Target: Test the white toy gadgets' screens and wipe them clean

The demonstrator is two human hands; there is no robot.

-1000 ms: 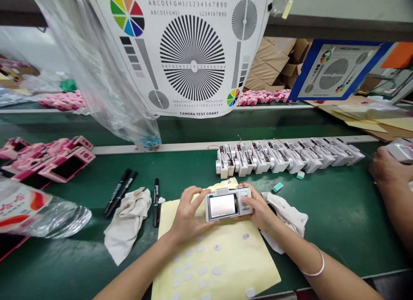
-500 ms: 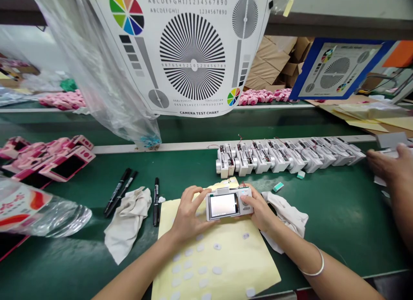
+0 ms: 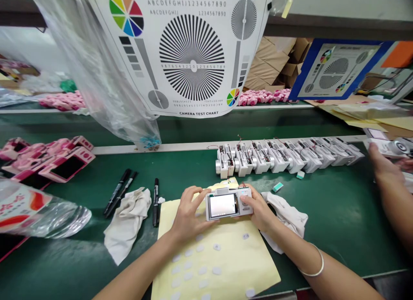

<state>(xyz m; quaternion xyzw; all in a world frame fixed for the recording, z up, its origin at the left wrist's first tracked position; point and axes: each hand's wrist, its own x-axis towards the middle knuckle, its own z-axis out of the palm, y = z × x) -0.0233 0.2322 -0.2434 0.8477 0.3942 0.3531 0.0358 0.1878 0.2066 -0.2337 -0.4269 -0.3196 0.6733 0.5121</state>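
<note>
camera [image 3: 229, 204] in the two hands has hardly moved since a moment ago — its screen [image 3: 222, 206] is lit and mostly white, just as it was. the change is off to the right: the co-worker's hand [image 3: 385, 166] now has a second camera [image 3: 398, 148] turned so its round lens shows, near the far side of the counter [image 3: 348, 222]. that does not touch the work here, so i think this is a still part, with holding and looking.

the camera is held over the yellow sheet [image 3: 238, 265], by the sheet's far edge and well apart from the counter's near edge. its screen side looks back at the person and up a bit. the front is hidden (i guess it looks to the counter's far edge). its long way runs side to side, nearly along that far edge, with the right end a tiny bit higher in view.

the left hand [image 3: 187, 214] is spread about as wide as the camera is tall — a finger at the top left corner, the thumb at the bottom. the right hand [image 3: 260, 211] holds the right end, thumb on the buttons [image 3: 246, 208]; its other fingers are mostly hidden, so i can't tell how they bend.
</note>
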